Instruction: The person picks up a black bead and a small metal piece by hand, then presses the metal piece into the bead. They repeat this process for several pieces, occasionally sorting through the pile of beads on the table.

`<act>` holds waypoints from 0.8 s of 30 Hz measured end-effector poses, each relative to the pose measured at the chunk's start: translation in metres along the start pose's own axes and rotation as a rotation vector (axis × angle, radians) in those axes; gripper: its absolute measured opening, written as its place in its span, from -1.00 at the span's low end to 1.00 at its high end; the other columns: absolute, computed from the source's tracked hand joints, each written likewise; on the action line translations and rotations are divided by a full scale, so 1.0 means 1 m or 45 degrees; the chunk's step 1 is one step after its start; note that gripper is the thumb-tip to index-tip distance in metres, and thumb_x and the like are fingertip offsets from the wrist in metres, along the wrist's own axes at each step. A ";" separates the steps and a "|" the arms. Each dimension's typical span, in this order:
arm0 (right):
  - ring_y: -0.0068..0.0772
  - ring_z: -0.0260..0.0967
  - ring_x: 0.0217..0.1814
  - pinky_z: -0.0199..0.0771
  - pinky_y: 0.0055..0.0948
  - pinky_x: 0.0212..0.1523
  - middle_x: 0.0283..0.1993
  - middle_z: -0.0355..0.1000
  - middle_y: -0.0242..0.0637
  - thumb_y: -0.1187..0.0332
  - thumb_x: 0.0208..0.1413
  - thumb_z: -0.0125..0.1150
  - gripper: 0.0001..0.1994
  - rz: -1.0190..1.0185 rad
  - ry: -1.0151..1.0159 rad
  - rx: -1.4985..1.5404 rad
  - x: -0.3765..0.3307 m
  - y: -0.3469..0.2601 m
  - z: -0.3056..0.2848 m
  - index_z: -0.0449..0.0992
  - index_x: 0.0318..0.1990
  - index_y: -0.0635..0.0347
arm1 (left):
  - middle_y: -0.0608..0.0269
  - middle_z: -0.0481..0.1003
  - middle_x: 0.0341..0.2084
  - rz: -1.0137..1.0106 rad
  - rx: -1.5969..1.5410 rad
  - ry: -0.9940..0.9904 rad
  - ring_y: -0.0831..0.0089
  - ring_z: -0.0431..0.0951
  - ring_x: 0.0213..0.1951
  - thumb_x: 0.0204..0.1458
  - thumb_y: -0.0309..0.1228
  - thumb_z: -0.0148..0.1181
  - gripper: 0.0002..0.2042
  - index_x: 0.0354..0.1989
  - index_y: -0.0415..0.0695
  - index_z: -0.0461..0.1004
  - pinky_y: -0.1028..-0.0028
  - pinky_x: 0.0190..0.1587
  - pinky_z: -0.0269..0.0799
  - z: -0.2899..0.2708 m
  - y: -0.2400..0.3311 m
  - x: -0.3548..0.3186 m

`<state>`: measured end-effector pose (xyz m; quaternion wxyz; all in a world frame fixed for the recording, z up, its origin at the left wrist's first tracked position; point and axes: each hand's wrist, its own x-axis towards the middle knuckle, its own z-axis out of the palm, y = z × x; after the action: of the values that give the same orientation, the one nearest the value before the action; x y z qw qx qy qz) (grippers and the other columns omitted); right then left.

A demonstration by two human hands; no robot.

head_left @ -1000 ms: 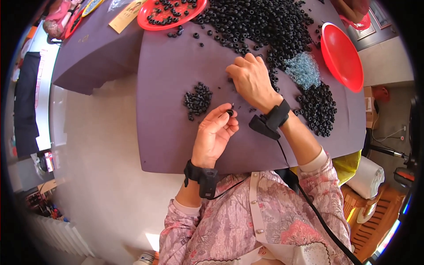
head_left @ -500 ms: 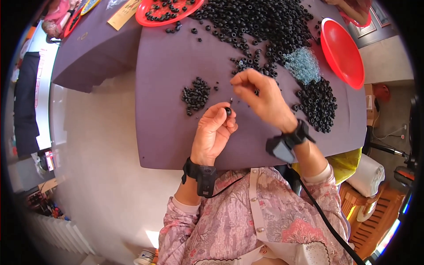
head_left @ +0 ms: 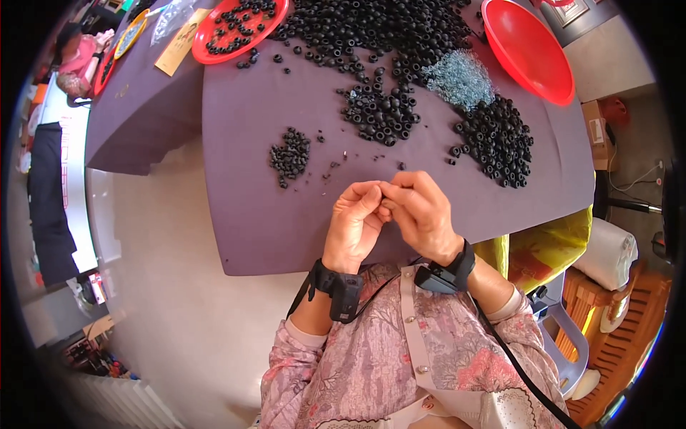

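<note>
My left hand [head_left: 356, 223] and my right hand [head_left: 423, 214] meet at the fingertips above the near edge of the table. My left hand is closed on a small round black piece, mostly hidden by the fingers. With thumb and forefinger my right hand pinches at the same spot; what it holds, if anything, is covered. Beyond the hands lie a heap of black hollow pieces [head_left: 382, 114], a smaller pile of little black parts [head_left: 289, 156] to the left, and another heap of black hollow pieces [head_left: 498, 139] to the right. A few tiny bits are scattered between.
A large black heap [head_left: 379, 32] covers the far side of the purple-covered table [head_left: 243, 214]. Beside it sit a pale bluish clear pile [head_left: 461, 77] and a red bowl [head_left: 529, 50]. A red tray [head_left: 207, 50] with black pieces stands far left. Yellow bags [head_left: 550, 247] are at the right edge.
My right hand has come down and left from above the table to meet my left hand's fingertips. The black piece in my left hand is now mostly covered. The view has shifted.
</note>
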<state>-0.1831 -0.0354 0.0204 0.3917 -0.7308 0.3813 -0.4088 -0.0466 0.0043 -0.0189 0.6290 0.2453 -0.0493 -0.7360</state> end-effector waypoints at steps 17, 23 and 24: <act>-0.11 0.35 -0.33 0.38 -0.33 -0.32 -0.32 0.36 -0.16 0.61 -0.08 0.13 -0.80 -0.095 -0.050 -0.461 0.016 0.034 -0.022 0.47 -0.23 0.28 | 0.28 0.44 -0.39 -0.019 0.025 0.024 0.57 0.37 -0.41 0.09 -0.43 0.13 -0.83 -0.17 -0.17 0.48 0.57 -0.33 0.31 0.002 0.009 0.002; -0.08 0.34 -0.35 0.37 -0.25 -0.36 -0.36 0.33 -0.16 0.59 -0.10 0.15 -0.84 -0.127 -0.132 -0.564 0.023 0.042 -0.018 0.44 -0.30 0.29 | 0.27 0.45 -0.38 -0.048 -0.021 0.060 0.55 0.38 -0.40 0.09 -0.44 0.12 -0.84 -0.16 -0.17 0.48 0.56 -0.32 0.33 0.002 0.009 0.001; -0.07 0.34 -0.36 0.36 -0.24 -0.37 -0.38 0.32 -0.16 0.59 -0.10 0.15 -0.83 -0.119 -0.150 -0.545 0.023 0.042 -0.020 0.42 -0.29 0.29 | 0.26 0.45 -0.38 -0.051 -0.012 0.063 0.55 0.39 -0.40 0.09 -0.44 0.12 -0.84 -0.17 -0.17 0.48 0.56 -0.31 0.33 0.004 0.008 0.001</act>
<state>-0.2022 -0.0774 -0.0026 0.2300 -0.8368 0.4013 -0.2929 -0.0406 0.0008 -0.0128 0.6162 0.2614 -0.0253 -0.7425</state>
